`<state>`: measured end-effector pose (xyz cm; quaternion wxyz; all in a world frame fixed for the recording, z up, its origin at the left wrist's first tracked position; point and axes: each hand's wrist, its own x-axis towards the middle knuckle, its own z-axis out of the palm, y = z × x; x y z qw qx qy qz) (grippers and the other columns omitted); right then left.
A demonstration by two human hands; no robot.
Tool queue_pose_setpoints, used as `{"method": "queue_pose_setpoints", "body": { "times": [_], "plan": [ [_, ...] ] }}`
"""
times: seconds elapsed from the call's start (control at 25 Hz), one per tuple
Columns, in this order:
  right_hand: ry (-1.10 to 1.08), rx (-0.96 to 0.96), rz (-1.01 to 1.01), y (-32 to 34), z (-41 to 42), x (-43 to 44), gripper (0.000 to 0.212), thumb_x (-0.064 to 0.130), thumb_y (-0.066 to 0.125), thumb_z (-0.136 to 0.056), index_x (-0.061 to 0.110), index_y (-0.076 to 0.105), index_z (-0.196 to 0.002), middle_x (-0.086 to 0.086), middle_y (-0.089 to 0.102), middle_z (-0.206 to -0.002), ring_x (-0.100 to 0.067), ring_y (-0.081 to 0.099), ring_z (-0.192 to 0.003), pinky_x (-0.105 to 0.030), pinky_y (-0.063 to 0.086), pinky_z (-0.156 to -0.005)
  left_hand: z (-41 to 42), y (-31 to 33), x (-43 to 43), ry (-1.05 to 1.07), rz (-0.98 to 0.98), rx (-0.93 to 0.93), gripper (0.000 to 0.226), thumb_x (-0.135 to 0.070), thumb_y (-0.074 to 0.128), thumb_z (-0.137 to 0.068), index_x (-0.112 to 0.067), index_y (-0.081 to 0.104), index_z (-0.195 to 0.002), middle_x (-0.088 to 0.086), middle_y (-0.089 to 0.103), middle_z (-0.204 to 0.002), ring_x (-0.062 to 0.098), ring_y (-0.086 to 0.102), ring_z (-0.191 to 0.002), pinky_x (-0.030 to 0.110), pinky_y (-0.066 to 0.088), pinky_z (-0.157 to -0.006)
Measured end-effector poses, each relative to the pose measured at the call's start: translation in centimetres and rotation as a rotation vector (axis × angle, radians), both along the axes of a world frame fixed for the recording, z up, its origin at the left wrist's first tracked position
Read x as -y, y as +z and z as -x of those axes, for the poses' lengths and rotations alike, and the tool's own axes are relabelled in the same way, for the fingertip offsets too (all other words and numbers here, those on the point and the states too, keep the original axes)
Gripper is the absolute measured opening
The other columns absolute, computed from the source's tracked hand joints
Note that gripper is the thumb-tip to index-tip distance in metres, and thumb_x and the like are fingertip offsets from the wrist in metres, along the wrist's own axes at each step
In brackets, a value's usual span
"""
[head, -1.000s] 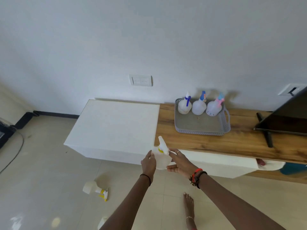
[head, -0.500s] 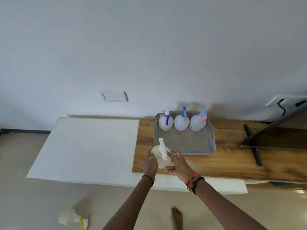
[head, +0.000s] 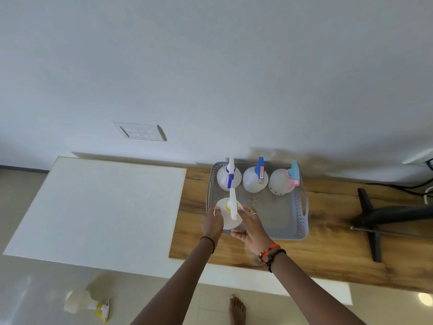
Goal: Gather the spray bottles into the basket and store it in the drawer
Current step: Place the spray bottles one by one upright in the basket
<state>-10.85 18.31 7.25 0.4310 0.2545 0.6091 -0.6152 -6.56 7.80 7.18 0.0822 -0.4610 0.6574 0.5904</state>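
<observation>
A: How far is the task?

B: Both hands, left hand (head: 212, 222) and right hand (head: 250, 227), clasp one spray bottle (head: 228, 213) over the basket (head: 298, 227). Beyond them three bottles (head: 255, 179) stand inside.

A: What is left?

B: One bottle on the floor (head: 85, 306), behind the left hand. Then the drawer.

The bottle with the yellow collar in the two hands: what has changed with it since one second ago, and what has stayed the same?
The yellow-collared spray bottle was carried forward, from in front of the cabinet edge to above the near left part of the grey basket. The left hand and right hand hold it as before. The three bottles at the basket's back and the yellow-trigger bottle on the floor stayed in place.
</observation>
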Motion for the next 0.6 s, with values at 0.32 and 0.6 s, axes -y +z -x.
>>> {"method": "queue_pose_setpoints", "body": {
  "times": [0.32, 0.6],
  "plan": [
    [-0.021, 0.075, -0.034, -3.7, 1.0, 0.9, 0.043, 0.031, 0.055, -0.093, 0.026, 0.040, -0.133, -0.009, 0.048, -0.110, -0.032, 0.058, -0.093, -0.045, 0.053, -0.092, 1.2, -3.5, 0.4, -0.070, 0.006, 0.059, 0.045, -0.012, 0.031, -0.101, -0.017, 0.044, -0.144, 0.015, 0.053, -0.138, 0.032, 0.048, -0.127, 0.047, 0.042, -0.109],
    [-0.051, 0.108, -0.038, -5.3, 1.4, 1.1, 0.044, 0.030, 0.056, -0.093, 0.025, 0.040, -0.133, -0.009, 0.047, -0.109, -0.032, 0.056, -0.097, -0.044, 0.053, -0.090, 1.6, -4.9, 0.4, -0.084, 0.001, 0.070, 0.045, -0.010, 0.033, -0.101, -0.012, 0.040, -0.145, 0.017, 0.049, -0.141, 0.033, 0.045, -0.131, 0.048, 0.040, -0.111]
  ]
}}
